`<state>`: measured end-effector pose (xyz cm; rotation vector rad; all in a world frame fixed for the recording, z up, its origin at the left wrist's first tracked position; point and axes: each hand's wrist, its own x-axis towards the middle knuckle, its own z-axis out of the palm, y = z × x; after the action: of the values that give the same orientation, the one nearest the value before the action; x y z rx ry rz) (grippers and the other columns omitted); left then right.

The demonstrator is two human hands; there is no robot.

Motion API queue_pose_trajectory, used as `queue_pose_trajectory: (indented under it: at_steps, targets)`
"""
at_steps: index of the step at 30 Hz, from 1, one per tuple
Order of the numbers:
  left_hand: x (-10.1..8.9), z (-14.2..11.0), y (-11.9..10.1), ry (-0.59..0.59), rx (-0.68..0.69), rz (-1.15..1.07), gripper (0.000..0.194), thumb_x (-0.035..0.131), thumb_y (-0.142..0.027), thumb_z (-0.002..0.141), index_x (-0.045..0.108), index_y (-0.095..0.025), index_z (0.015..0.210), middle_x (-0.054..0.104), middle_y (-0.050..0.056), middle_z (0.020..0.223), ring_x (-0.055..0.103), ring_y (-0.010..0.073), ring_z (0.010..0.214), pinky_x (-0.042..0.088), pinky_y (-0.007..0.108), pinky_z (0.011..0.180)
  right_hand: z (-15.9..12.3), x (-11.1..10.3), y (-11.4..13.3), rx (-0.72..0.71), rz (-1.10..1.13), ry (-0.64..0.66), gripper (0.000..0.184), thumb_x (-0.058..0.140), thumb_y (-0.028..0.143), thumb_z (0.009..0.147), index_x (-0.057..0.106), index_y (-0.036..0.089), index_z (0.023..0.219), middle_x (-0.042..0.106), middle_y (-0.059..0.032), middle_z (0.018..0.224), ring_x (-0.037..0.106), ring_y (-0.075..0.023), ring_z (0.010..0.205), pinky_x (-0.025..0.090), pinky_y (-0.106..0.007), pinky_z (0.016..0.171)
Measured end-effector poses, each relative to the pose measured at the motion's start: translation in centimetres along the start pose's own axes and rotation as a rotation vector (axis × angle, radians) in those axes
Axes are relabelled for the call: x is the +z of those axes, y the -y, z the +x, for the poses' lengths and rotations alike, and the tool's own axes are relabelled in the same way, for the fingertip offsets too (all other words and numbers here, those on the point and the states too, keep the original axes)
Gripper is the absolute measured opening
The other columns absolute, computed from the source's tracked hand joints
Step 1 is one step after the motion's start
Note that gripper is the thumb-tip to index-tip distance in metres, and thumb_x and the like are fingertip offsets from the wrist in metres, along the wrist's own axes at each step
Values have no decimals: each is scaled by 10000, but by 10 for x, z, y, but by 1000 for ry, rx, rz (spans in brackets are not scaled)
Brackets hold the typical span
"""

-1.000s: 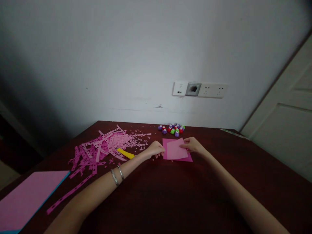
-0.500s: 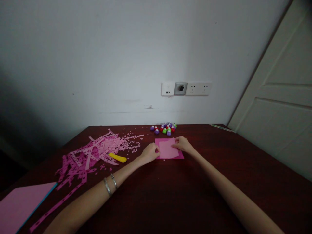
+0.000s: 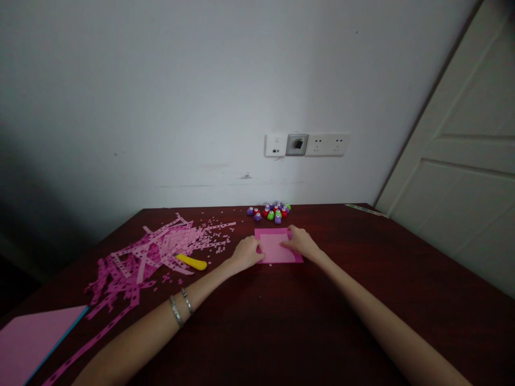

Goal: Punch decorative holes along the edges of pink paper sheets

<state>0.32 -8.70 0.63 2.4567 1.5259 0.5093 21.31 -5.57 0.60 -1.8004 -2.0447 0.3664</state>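
Note:
A light pink square of paper (image 3: 272, 248) lies over a larger, darker pink sheet (image 3: 296, 259) on the dark red table. My left hand (image 3: 246, 253) is at the left side of the papers, its fingers curled in and the thumb on the light square's edge. On the opposite side, my right hand (image 3: 301, 242) grips the light square's right edge between thumb and fingers. The light square sits inside the darker sheet's outline, with a dark margin showing around it. My fingertips hide parts of both side edges.
A heap of pink paper strips (image 3: 148, 249) and scraps spreads on the left, with a yellow-handled cutter (image 3: 192, 262) beside it. Several small purple, red and green toy figures (image 3: 271, 215) stand near the wall. A pink sheet with a blue edge (image 3: 36, 340) lies front left.
The light pink square, tilted before, now lies straighter and flatter on the darker sheet. My right hand has shifted slightly left with its edge. My left hand has hardly moved.

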Motion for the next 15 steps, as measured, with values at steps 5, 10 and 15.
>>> queue_pose_trajectory:
  at_steps: [5, 10, 15]
  targets:
    - [3, 2, 3, -13, 5, -8, 126, 579, -260, 709, 647, -156, 734, 613, 65, 805, 572, 190, 770, 419, 268, 701, -4, -4, -5, -67, 32, 44, 374, 640, 377, 713, 587, 135, 994, 646, -108, 876, 611, -200, 776, 424, -257, 647]
    - [5, 6, 6, 28, -23, -10, 222, 634, -368, 700, 626, -152, 748, 615, 66, 818, 570, 196, 770, 412, 265, 672, -6, -8, -15, -182, 56, 118, 426, 707, 367, 643, 634, 135, 992, 619, -76, 866, 576, -175, 751, 425, -253, 681]
    - [7, 8, 7, 52, -32, 4, 237, 655, -371, 696, 609, -146, 755, 610, 69, 825, 568, 196, 774, 404, 259, 661, -5, -6, -20, -219, 51, 136, 487, 736, 371, 609, 645, 130, 1023, 587, -94, 929, 555, -187, 799, 426, -272, 733]
